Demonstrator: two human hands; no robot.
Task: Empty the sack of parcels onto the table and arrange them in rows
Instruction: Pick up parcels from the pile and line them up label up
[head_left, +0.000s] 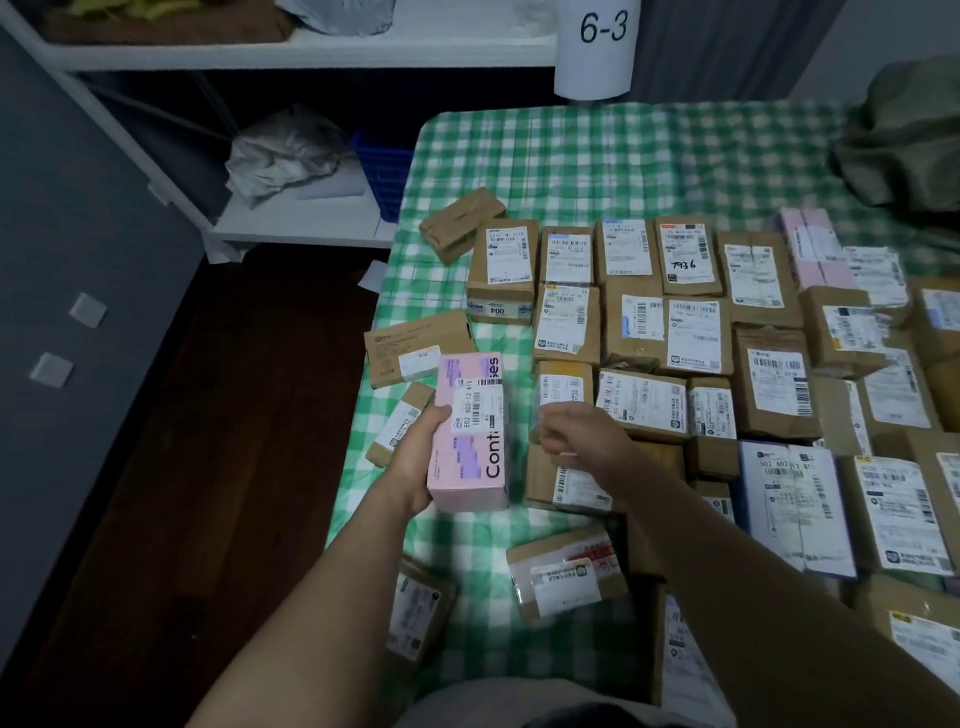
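Grey lap (519, 701) at the bottom edge, two bare forearms reaching out above it. Beyond, largest of all, table (571, 156) under a green-and-white checked cloth, with the olive-green sack (904, 140) slumped at its far right corner, apparently emptied. Across the middle and right, rows of parcels (675, 322), mostly brown cartons, labels up, packed edge to edge. Off the left end of the rows, loose parcels (418, 345) lying askew, not yet lined up, with more strays close to the body.

Held above the cloth near the table's left edge: pink box (470, 431), label up, gripped along its left side by the left hand (415, 457), thumb over the top face, fingers hidden behind. Just beside it and clear of the box, right hand (576, 441), fingers curled and blurred; impossible to tell whether anything is pinched there.

Step in hand, by the look of it: setting the pink box into a row. Best done so: aim for the bare cloth patch (498, 353) below the carton marked 004 (501, 270), at the left end of the second row. Turn the box parallel with its neighbours, label up and readable. Lower flat, then slide flush against the next carton, steadying with the right hand. Keep clear of the loose parcels just to the left.
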